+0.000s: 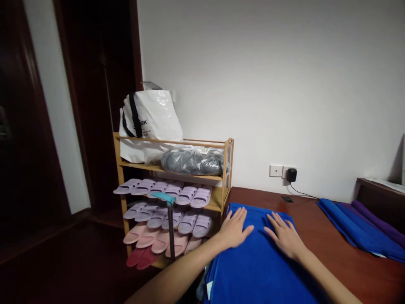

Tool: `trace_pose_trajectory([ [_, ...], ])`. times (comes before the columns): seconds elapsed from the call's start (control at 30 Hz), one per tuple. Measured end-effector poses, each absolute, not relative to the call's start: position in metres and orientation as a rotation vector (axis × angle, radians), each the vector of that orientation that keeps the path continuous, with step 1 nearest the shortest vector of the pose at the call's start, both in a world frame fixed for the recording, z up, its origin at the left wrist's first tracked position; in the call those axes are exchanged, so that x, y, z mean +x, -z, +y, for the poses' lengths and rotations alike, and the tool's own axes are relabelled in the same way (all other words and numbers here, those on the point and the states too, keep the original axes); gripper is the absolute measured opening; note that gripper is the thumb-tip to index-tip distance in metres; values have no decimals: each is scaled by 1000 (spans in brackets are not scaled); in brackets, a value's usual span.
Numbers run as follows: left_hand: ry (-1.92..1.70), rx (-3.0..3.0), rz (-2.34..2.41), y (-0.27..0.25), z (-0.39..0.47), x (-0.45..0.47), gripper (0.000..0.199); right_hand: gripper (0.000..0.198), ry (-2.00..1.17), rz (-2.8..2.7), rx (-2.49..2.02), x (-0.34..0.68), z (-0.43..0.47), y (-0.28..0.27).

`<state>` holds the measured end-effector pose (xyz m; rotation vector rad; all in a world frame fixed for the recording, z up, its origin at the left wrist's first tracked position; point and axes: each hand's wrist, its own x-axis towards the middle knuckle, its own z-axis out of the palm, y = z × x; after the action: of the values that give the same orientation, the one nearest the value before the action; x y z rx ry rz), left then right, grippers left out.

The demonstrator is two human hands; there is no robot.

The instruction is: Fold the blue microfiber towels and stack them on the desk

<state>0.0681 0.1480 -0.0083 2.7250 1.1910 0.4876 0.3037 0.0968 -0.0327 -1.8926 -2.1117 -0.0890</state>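
Observation:
A blue cloth, perhaps a towel [253, 270], lies flat on the reddish-brown table [319, 223], its layers showing along the left edge with a white tag near the bottom. My left hand [234, 229] rests palm down on its far left part, fingers stretched out. Across from it, my right hand [284, 235] lies flat near the cloth's far right edge, fingers spread. Neither hand grips anything. The near end of the cloth runs out of the picture.
Rolled or folded blue cloths [354, 228] and a purple cloth [379, 221] lie on the right. Left stands a wooden shoe rack [226, 169] with several slippers [186, 195], a white bag [158, 114] and a teal-topped pole [171, 228] in front. A black adapter [291, 174] sits in a wall socket.

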Motion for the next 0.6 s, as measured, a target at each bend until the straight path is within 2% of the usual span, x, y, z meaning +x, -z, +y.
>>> trace_pose_trajectory([
  [0.13,-261,2850,705,8,90,38,69,59,-72,-2325,-1726,283,42,42],
  [0.4,-158,2811,850,1,52,23,65,62,-48,-2267,-1836,277,-3,45],
  [0.6,-284,2817,777,9,35,-6,65,59,100,-2204,-1797,285,-39,64],
])
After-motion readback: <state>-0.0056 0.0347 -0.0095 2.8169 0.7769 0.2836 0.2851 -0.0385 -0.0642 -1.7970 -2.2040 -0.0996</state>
